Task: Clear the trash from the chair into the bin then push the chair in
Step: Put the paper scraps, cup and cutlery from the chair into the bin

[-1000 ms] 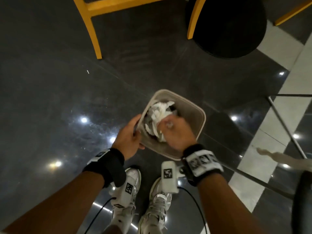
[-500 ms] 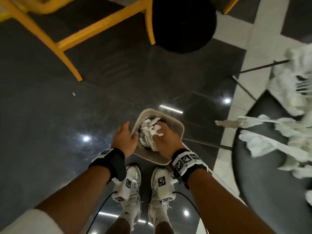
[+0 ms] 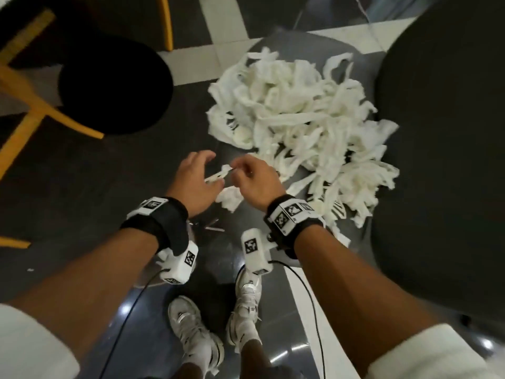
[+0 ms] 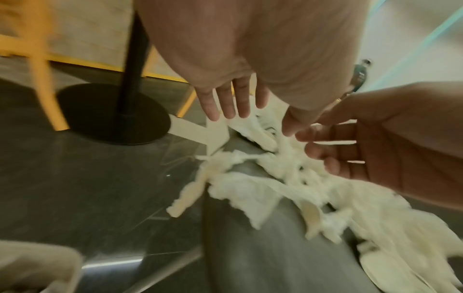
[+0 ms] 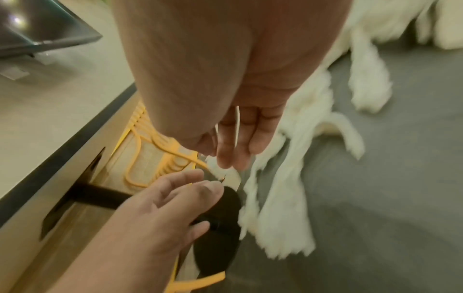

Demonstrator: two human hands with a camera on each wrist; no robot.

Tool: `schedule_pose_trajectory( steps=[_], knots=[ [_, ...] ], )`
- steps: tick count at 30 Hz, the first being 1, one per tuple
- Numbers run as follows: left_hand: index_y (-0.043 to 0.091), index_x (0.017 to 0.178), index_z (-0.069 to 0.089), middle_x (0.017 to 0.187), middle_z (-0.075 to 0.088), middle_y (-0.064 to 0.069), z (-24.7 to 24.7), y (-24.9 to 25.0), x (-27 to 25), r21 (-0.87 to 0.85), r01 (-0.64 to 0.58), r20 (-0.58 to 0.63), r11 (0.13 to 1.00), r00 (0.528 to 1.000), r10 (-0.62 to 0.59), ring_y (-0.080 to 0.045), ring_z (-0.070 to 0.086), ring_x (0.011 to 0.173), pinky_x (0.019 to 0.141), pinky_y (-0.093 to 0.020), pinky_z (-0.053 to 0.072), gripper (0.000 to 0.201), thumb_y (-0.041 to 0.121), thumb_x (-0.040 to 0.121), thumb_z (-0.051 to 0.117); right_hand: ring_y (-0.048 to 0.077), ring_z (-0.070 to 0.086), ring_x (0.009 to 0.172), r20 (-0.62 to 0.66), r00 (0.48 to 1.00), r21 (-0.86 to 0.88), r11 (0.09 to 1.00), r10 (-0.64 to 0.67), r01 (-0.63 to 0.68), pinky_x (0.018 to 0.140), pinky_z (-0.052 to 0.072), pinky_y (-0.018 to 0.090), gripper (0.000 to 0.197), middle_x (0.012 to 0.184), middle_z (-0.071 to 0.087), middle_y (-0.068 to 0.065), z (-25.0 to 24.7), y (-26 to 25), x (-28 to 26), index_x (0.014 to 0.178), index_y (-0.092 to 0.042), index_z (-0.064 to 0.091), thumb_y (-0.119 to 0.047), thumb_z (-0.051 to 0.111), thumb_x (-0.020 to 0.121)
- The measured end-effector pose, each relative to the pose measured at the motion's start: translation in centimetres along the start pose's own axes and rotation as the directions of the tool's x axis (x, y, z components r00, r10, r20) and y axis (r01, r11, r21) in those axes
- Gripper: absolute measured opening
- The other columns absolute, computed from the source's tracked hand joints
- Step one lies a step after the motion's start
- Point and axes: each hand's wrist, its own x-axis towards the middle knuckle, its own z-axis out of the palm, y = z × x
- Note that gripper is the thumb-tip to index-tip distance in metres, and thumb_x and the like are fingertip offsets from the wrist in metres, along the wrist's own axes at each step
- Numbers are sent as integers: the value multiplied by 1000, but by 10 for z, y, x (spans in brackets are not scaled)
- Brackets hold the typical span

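A big pile of white shredded paper strips (image 3: 295, 116) covers the dark grey chair seat (image 3: 295, 45). Both hands hover at the pile's near-left edge. My right hand (image 3: 254, 181) pinches one thin paper strip (image 3: 222, 173) between thumb and fingertips. My left hand (image 3: 196, 176) is beside it with fingers spread and straight (image 4: 230, 103), holding nothing. The left wrist view shows the strips (image 4: 288, 178) spilling over the seat edge (image 4: 263, 247), and the bin's beige rim (image 4: 37, 257) blurred at bottom left. The right wrist view shows the right fingers (image 5: 238, 138) over strips (image 5: 283, 198).
A black round table base (image 3: 114, 86) and yellow chair legs (image 3: 32, 105) stand to the left on the dark glossy floor. A large black rounded surface (image 3: 451, 160) fills the right side. My white shoes (image 3: 196, 332) stand below the wrists, with cables hanging.
Both hands have left the bin, where the left held the rim and the right pressed paper down. They have risen to the chair's paper pile, and the right now pinches a strip.
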Motion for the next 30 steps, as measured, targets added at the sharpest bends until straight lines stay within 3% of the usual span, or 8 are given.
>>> schedule_pose_trajectory(
  steps=[4,8,11,14,18,22,26,30],
  knots=[
    [28,140,44,146,39,-1,61,51,2,161,-132,156,978,982,107,-27,38,133,112,-46,34,74,42,74,73,23,66,95,-108,992,-246,966,59,-84,85,52,32,22,101,71,2,-71,74,-31,104,-20,68,-30,58,88],
    [36,142,43,152,32,4,107,64,1,356,-100,353,929,935,-35,-29,27,139,112,-49,29,67,34,81,69,35,49,120,-114,948,-529,789,298,-312,98,48,46,51,131,49,10,-106,140,-64,128,-22,54,-47,62,84],
    [25,113,64,126,53,3,119,57,2,326,-143,308,934,951,38,-28,43,118,99,-39,35,34,11,82,63,35,39,131,-121,918,-507,772,378,-384,104,44,51,82,146,33,7,-108,164,-68,144,-25,34,-55,68,76],
    [15,89,64,93,54,4,118,59,1,131,-171,354,976,928,115,-21,50,87,77,-30,38,18,-1,82,59,37,33,136,-86,926,-498,789,367,-359,105,43,54,95,156,21,8,-102,171,-56,149,-38,17,-56,71,72],
    [10,81,51,75,49,5,110,72,-2,112,-99,310,989,949,60,-18,44,73,61,-23,33,14,-4,82,48,37,39,129,-80,948,-522,797,309,-304,95,49,51,76,146,30,10,-99,166,-50,142,-40,33,-55,67,76],
    [12,102,45,102,55,-9,101,75,4,83,-3,128,997,992,-7,-28,50,95,81,-37,41,29,-3,78,50,31,54,117,-86,975,-480,850,203,-220,94,54,44,61,134,43,8,-99,153,-52,134,-32,53,-56,64,79],
    [11,144,31,131,48,-11,96,67,24,277,71,-81,958,995,-50,-32,43,121,105,-46,36,79,26,74,65,29,64,94,-40,994,-532,840,105,-110,78,56,39,47,115,52,5,-99,130,-48,120,-29,62,-56,58,82],
    [9,130,46,126,48,-16,95,47,41,405,326,-106,854,945,-310,-38,45,118,98,-48,39,65,47,81,66,29,55,92,77,996,-731,676,-54,93,78,46,39,47,99,55,6,-94,115,-36,108,-31,64,-65,49,81]
  ],
)
